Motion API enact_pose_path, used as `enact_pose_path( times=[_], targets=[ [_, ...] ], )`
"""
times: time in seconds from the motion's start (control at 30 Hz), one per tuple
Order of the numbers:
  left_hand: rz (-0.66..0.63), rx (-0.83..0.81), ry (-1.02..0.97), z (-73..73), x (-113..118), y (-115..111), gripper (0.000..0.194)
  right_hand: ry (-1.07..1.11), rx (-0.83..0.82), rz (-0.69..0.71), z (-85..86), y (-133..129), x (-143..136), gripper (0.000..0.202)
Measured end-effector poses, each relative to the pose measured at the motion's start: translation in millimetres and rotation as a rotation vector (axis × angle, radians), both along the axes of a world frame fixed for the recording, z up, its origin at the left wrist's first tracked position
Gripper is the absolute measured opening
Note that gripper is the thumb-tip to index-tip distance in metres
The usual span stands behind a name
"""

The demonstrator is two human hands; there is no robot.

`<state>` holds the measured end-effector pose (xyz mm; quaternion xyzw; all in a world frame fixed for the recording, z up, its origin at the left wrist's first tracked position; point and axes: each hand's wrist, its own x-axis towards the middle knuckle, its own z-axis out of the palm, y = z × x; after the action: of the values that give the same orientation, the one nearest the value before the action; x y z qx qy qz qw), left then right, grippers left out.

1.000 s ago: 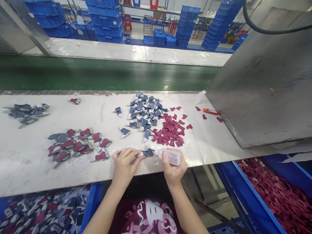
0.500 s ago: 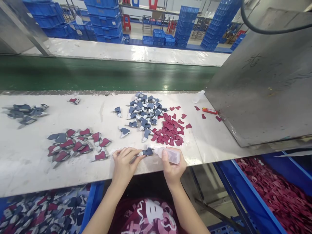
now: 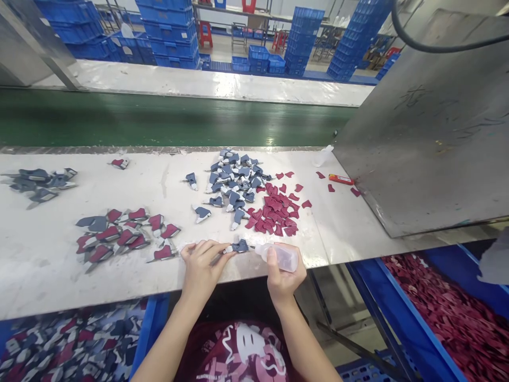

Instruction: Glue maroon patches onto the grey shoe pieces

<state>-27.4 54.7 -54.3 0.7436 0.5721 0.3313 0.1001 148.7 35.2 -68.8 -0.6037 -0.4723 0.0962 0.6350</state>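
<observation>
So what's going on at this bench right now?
A person sits at a white worktable. The left hand pins a small grey piece flat near the table's edge, while the right hand holds a small squeeze bottle with its tip at that piece. Piles of grey pieces, red pieces and joined red-and-grey pieces lie beyond.

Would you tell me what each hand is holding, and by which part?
The left hand pins a grey piece by its left end; the right hand grips a small squeeze bottle around its body.
</observation>
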Motion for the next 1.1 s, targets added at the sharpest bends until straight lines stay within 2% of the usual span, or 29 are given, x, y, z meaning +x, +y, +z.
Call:
enact_pose_path(
  times=[0.5,0.87,1.1],
  targets=[
    [-0.020,-0.019,-0.015,-0.4,-0.7,0.2,0.013,-0.026,0.021,0.000,-2.9,-1.4,2.9,0.016],
    [-0.021,-0.040,-0.016,0.2,-1.5,-0.4,0.017,0.019,0.010,0.090,0.9,0.2,2.0,0.014],
    [-0.034,-0.009,-0.036,-1.3,-1.7,0.4,0.011,0.011,-0.006,0.129,2.5,1.5,0.2,0.014]
  ],
)
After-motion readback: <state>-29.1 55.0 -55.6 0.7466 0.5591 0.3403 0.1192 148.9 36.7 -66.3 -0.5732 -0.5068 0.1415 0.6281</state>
